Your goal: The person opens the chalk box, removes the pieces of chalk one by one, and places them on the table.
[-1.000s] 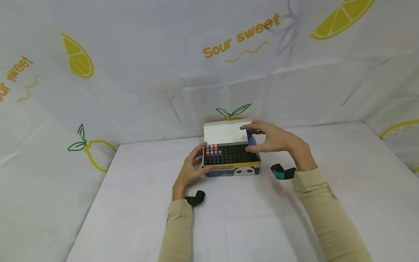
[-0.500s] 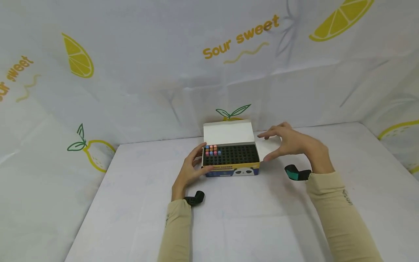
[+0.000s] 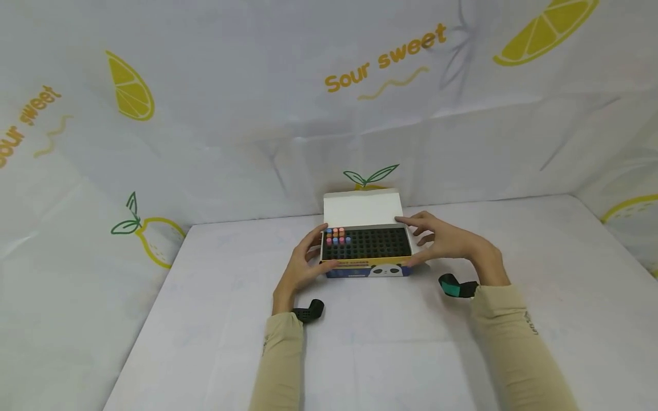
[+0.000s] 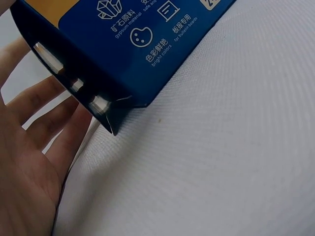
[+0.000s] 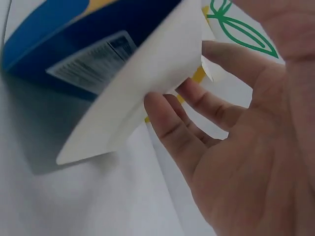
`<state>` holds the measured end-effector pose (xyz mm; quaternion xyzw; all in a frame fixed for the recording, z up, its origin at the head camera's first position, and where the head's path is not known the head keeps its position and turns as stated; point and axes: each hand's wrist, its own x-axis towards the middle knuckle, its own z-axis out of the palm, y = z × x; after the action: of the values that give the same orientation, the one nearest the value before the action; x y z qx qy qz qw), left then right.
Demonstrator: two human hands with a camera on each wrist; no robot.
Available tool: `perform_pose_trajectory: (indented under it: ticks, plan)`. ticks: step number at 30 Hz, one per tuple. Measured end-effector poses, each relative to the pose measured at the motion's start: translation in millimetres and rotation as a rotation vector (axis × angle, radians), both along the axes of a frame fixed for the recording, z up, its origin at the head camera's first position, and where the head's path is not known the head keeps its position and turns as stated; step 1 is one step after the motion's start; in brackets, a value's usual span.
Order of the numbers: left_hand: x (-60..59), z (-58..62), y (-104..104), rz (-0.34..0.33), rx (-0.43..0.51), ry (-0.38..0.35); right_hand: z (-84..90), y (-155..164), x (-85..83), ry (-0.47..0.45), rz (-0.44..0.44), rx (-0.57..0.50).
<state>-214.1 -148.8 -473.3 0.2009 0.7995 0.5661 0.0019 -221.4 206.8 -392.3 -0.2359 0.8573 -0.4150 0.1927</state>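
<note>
A blue and yellow chalk box [image 3: 390, 270] with a panda on its front stands on the table, its white lid [image 3: 362, 209] raised at the back. Inside, a black holder [image 3: 382, 242] with rows of holes bears several coloured chalk sticks [image 3: 335, 233] at the left. My left hand [image 3: 298, 265] grips the left end, thumb at the front and fingers round the back. At the right end, my right hand [image 3: 452, 240] spans the box, thumb on the front corner and index finger at the rear corner. In the right wrist view, my fingers touch the white end flap [image 5: 133, 93].
A white cloth covers the table [image 3: 370, 354]. Close behind the box rises a wall of white cloth [image 3: 247, 114] with lemon prints. A black wrist device [image 3: 310, 310] sits by the left wrist, and a black and green one [image 3: 456, 287] by the right.
My right hand went from the raised right flap out to the right as the flap folded outward, then back left against the box end. My left hand has stayed on the box.
</note>
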Motion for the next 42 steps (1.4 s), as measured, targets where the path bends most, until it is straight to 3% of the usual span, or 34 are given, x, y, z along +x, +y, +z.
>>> perform_pose_trajectory:
  ticks: [13, 26, 35, 39, 42]
  plan:
    - [-2.0, 1.8, -0.9, 0.001, -0.014, -0.005, -26.6, -23.6, 12.5, 0.006, -0.235, -0.086]
    - [-3.1, 2.0, -0.2, 0.004, -0.007, -0.029, -14.9, -23.5, 16.5, 0.079, -0.267, -0.054]
    - [-4.0, -0.2, 1.0, 0.015, -0.022, -0.017, -10.5, -44.4, 10.5, 0.329, -0.350, -0.317]
    - [-4.8, -1.7, 0.9, 0.021, -0.025, -0.018, -10.5, -62.1, 7.1, 0.378, -0.386, -0.451]
    - [-4.9, -2.2, 0.8, 0.028, -0.025, -0.021, -9.6, -77.6, 4.4, 0.394, -0.374, -0.484]
